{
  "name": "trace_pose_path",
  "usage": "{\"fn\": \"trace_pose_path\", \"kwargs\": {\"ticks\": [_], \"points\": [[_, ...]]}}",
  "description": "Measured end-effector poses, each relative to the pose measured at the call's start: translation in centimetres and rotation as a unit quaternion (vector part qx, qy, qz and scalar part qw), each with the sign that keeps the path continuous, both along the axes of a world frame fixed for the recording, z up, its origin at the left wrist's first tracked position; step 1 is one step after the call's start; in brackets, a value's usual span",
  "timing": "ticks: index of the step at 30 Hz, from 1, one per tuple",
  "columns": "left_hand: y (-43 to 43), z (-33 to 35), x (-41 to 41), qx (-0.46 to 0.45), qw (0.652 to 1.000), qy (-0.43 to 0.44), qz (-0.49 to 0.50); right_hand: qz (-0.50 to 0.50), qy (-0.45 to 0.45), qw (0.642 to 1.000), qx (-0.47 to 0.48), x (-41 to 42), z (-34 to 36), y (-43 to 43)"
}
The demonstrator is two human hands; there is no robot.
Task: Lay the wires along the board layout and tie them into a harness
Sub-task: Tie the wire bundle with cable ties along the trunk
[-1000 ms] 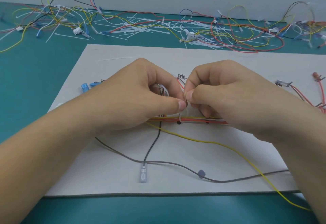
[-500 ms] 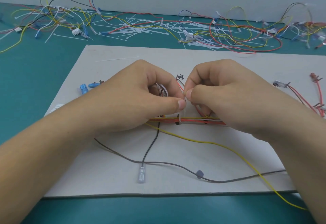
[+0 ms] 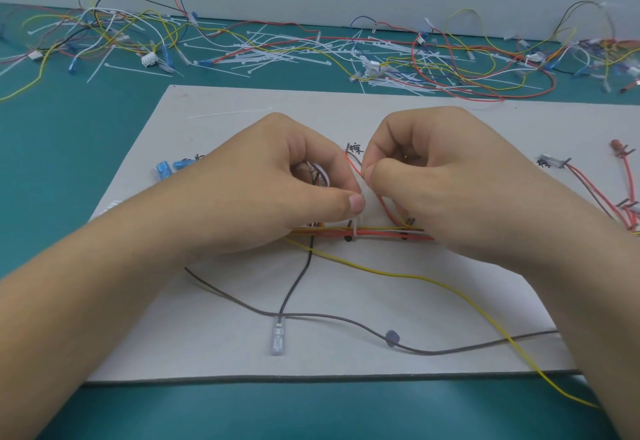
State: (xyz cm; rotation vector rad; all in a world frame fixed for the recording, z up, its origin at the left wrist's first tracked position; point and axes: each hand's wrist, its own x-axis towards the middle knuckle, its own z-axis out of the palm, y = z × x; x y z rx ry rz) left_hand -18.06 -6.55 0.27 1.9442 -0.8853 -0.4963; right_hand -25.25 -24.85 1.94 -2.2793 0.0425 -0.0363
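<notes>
Both forearms come in from the bottom corners and meet over the middle of the board [image 3: 242,346], wrists low, knuckles up. The left hand [image 3: 277,190] is curled tight, thumb flat against the forefinger, pinching the white tie [image 3: 357,228] just above the bundle [image 3: 381,232]. The right hand [image 3: 450,179] mirrors it: fingers folded under, thumb tip and forefinger nipping the tie's upper end, right beside the left thumbnail. Whether the two hands actually touch there is hard to tell. The tie loops round the bundle of red, yellow and white wires, which runs left to right across the board under both hands. A yellow wire [image 3: 398,274] strays from it toward the near right corner and off the board. A black wire [image 3: 298,283] drops to a clear terminal [image 3: 277,341], and a grey wire [image 3: 346,318] snakes across the near part. Blue connectors [image 3: 164,170] lie beside the left hand. A litter [image 3: 294,55] of loose ties and wires covers the table [image 3: 69,162] beyond.
</notes>
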Motion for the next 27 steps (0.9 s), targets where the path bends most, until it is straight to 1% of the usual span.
{"fn": "trace_pose_path", "kwargs": {"ticks": [10,20,27], "points": [[-0.14,-0.04,-0.12,0.023,1.0,-0.017,0.007,-0.023,-0.02,0.999,-0.011,0.13,0.12,-0.05],[-0.36,-0.26,-0.13,0.04,0.998,-0.045,-0.007,-0.024,-0.013,1.0,-0.011,0.16,0.08,-0.09],[-0.42,-0.31,-0.34,0.044,0.998,-0.043,-0.001,-0.04,-0.021,0.999,-0.011,0.17,0.07,-0.24]]}}
